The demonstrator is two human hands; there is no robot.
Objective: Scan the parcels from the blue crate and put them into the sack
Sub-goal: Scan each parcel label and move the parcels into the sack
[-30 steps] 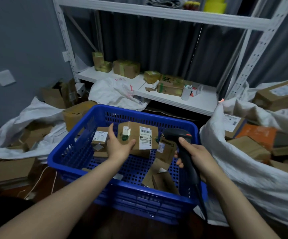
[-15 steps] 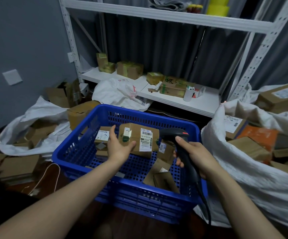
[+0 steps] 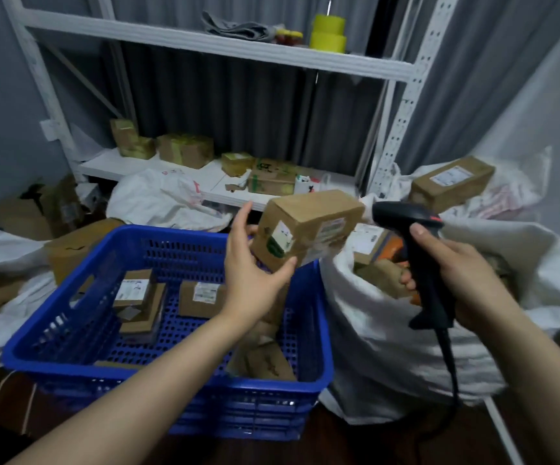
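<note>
Grey curtains hang behind a white rack [image 3: 204, 38] with cartons [image 3: 184, 151] on its lower shelf. At lower left sits the crate [image 3: 137, 387], several boxes [image 3: 201, 297] on its floor. Above its right rim the left hand [image 3: 251, 273] holds the parcel [image 3: 308, 229] tilted, thumb under its lower edge, fingers behind. Just right, the right hand [image 3: 463, 276] grips the scanner [image 3: 399, 213], its head close beside the parcel's upper corner. Below them gapes the part-filled sack [image 3: 372, 330].
</note>
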